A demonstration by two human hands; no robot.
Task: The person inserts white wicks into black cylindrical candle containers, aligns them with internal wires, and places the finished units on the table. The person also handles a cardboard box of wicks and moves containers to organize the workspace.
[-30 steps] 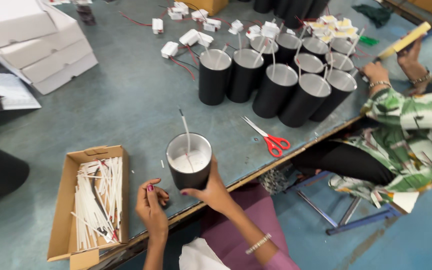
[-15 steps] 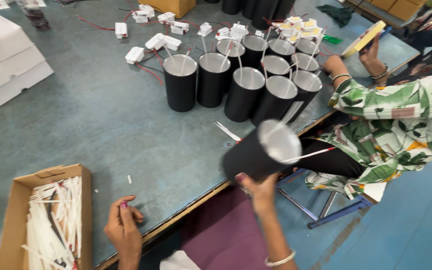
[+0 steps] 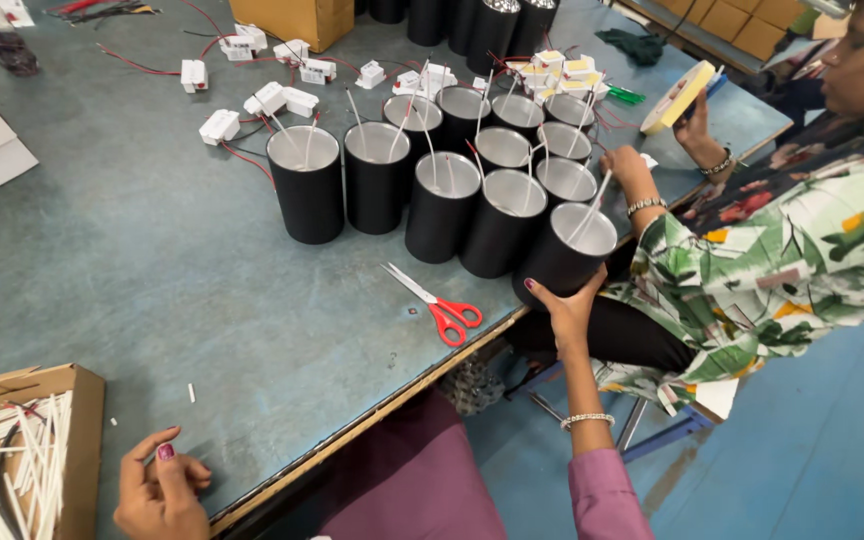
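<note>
black cylinders (image 3: 442, 215): about 14 | red-handled scissors (image 3: 440, 306): 1 | cardboard box (image 3: 47, 400) of white sticks: 1

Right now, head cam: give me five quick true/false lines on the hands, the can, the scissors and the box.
1. The right hand grips a black can at the table edge. True.
2. The left hand holds the scissors. False: it rests on the table with nothing in it; the scissors lie apart from it.
3. The scissors have red handles. True.
4. The cardboard box by the left hand holds black cans. False: it holds thin white sticks.
5. The gripped can lies on its side. False: it stands nearly upright, open end up, with a white stick in it.
</note>
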